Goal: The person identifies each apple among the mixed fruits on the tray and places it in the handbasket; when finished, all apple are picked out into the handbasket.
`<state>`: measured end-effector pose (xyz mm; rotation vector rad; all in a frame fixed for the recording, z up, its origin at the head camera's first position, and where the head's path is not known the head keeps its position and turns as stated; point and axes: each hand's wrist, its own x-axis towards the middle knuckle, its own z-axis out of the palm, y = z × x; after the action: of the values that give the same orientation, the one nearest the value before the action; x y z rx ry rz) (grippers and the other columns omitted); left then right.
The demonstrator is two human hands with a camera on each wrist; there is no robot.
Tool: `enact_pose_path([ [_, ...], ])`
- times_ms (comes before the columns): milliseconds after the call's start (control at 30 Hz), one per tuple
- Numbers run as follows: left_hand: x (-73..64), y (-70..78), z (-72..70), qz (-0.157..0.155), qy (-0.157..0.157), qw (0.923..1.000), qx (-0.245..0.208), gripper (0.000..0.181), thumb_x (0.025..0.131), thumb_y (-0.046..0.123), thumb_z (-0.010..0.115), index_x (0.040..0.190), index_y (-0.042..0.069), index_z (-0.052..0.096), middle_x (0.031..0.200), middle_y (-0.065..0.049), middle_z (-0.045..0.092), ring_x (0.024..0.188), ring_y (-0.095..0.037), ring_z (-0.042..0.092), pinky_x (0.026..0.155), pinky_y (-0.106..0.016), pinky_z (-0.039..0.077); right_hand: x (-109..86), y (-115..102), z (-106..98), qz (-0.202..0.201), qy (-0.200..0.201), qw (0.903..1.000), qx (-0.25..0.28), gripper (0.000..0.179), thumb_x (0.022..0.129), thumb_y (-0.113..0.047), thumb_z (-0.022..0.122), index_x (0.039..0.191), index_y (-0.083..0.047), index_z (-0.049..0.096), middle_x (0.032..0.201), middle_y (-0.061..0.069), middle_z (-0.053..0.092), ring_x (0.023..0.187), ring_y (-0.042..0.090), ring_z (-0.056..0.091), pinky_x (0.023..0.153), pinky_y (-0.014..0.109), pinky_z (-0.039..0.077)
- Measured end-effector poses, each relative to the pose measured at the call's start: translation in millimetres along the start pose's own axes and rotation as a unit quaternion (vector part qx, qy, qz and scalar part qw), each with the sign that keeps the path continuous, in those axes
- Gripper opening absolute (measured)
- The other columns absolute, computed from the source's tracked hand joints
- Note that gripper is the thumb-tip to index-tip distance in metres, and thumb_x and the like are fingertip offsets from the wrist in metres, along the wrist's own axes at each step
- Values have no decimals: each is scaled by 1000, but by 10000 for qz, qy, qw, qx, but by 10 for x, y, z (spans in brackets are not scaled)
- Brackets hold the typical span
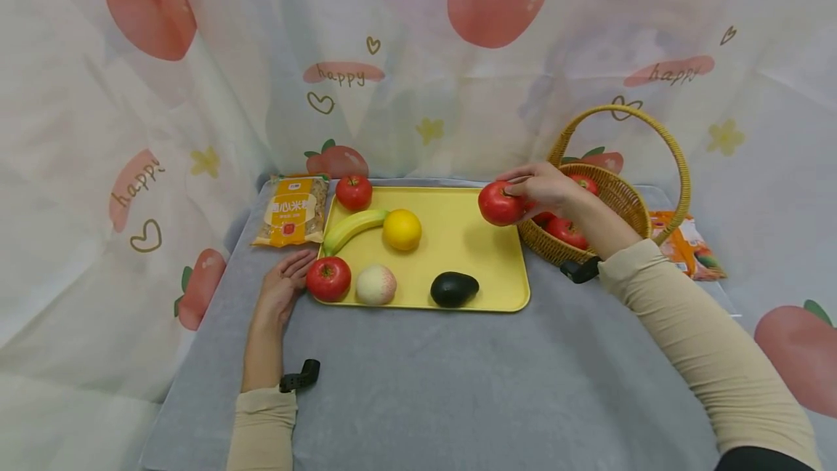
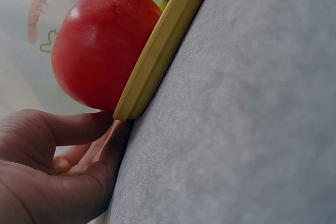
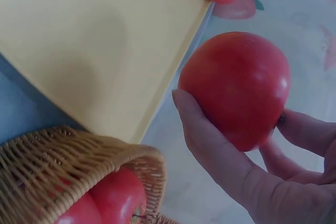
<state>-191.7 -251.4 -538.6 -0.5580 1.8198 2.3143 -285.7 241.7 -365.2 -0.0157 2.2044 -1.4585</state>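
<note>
Along the yellow tray's [image 1: 451, 220] near side lie a pale peach [image 1: 375, 286] and a dark avocado [image 1: 454, 290]; at its left corner, the left hand [image 1: 288, 283] touches the rim beside a corner apple [image 1: 329, 279], fingers loosely extended. Farther from where I stand, above the tray's right end and near the wicker basket [image 1: 541, 244], the right hand [image 1: 546, 187] holds a red apple [image 3: 236, 87], fingers and thumb curled about it. By appearance, the specimen should be firm, moderately weighty and somewhat slippery, likelier to bruise than break. The soundest hold is around its widest part, thumb opposing fingers. Form: slightly uneven round; skin glossy red, stem hollow visible. Beyond hangs a white backdrop [image 1: 418, 137] printed with fruit.
</note>
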Motion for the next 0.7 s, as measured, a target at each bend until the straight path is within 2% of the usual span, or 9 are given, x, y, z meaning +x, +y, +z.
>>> enact_pose_path([
  [200,7,3,12,-70,91,9999,28,75,88,-25,44,156,9,46,156,-12,52,138,-17,55,90,-18,54,-47,19,-119,60,126,9998,-126,49,107,-12,54,154,0,46,154,26,43,125,41,54,91,58,56],
  [367,3,6,5,-67,28,10000,-21,75,89,-25,44,157,8,44,158,-13,50,138,-16,55,89,-18,53,-78,36,-223,162,166,9996,-140,50,107,-12,55,155,0,45,153,26,44,120,36,58,92,58,56],
  [533,-1,16,2,-38,-36,10000,15,74,91,-24,45,158,7,42,159,-14,48,137,-14,55,90,-18,53,-70,74,-361,280,134,9994,-118,52,108,-13,53,157,0,40,154,26,40,127,39,52,93,59,55],
  [700,4,21,7,-90,28,10000,33,73,91,-24,45,158,7,44,159,-12,49,139,-16,54,90,-18,54,-66,161,-524,311,95,9990,-320,54,110,-13,49,160,1,34,158,29,33,135,42,43,92,59,56],
])
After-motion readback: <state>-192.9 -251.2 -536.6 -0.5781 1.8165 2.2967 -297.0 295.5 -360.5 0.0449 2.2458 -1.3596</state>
